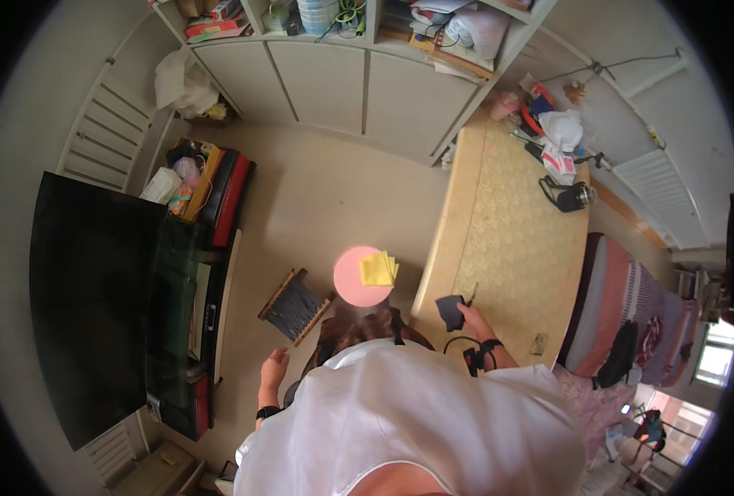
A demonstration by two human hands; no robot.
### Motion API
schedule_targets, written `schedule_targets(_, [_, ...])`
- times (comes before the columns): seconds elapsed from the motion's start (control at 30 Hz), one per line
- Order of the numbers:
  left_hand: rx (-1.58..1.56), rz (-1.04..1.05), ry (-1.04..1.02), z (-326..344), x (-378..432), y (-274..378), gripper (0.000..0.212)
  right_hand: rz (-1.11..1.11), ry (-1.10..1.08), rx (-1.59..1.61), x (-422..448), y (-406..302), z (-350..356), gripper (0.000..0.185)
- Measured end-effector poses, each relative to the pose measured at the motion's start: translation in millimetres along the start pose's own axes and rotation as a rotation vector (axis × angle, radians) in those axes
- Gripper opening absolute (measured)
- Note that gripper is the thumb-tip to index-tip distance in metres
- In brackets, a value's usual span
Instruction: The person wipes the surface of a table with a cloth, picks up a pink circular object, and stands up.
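My right hand is over the near left side of the table, its fingers on a dark grey piece of cloth or flat pouch. A thin dark item sticks out by the fingertips; too small to tell what it is. My left hand hangs at my left side with loosely bent fingers and nothing seen in it. Just beyond it stands a low wooden folding stool with a dark woven seat. Before my knees is a round pink stool, with folded yellow cloths on its right part.
The table with a patterned cover runs along my right, bearing a strapped dark bottle or flask and clutter. A large television stands left, beside a filled box. White cabinets close off the far side.
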State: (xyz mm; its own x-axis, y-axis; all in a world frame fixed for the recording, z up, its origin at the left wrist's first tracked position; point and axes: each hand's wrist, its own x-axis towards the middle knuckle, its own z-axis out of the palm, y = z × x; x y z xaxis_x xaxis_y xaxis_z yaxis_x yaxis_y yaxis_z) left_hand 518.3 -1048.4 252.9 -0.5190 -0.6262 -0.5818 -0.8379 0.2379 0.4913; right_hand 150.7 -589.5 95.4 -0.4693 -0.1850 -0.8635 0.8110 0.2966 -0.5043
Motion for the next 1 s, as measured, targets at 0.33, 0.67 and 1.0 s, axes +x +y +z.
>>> schedule_targets(0.33, [0.375,0.285,-0.078,-41.2,68.0,60.8,0.025,0.090,0.251,0.061,-110.8,5.1,21.4,0.042])
schedule_targets(0.67, [0.372,0.318,-0.193,-80.9,111.7,79.0,0.026,0.267,0.385,0.013,-126.4,61.9,59.4,0.041])
schedule_targets(1.0, [0.360,0.245,-0.201,-110.9,138.0,-5.1,0.027,0.166,0.301,-0.017,-131.0,-10.5,107.4,0.040])
